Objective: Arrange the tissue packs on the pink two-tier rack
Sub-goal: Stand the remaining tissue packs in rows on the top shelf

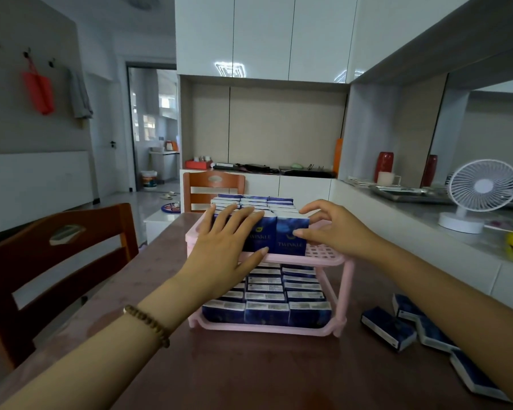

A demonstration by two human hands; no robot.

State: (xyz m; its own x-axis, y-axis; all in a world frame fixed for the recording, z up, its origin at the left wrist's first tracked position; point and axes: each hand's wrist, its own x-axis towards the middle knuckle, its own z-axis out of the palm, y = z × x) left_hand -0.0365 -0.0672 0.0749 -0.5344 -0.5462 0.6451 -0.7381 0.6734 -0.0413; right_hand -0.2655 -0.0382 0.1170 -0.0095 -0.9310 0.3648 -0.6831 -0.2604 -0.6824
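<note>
Step in hand, by my read: squaring up the front row on the top tier. Centre-left of frame, left hand [228, 244] lies flat, fingers straight, pressing on the front-left packs [258, 236], no grip. Centre: pink rack [323, 251] sits on the brown table [249, 374]. Bottom-tier packs [267, 309] look full, 3 columns. Top tier is nearly full, w/ bare lattice at front right. Right of centre, right hand [335, 229] pinches the front-right pack [290, 241], thumb on its face, fingers curled over its top. Packs are dark blue w/ white ends, "TWINKLE" print, standing upright. Lower right: a few loose packs [388, 328] lie on the table. Next, prob.: let go, fetch one, fill that gap.
</note>
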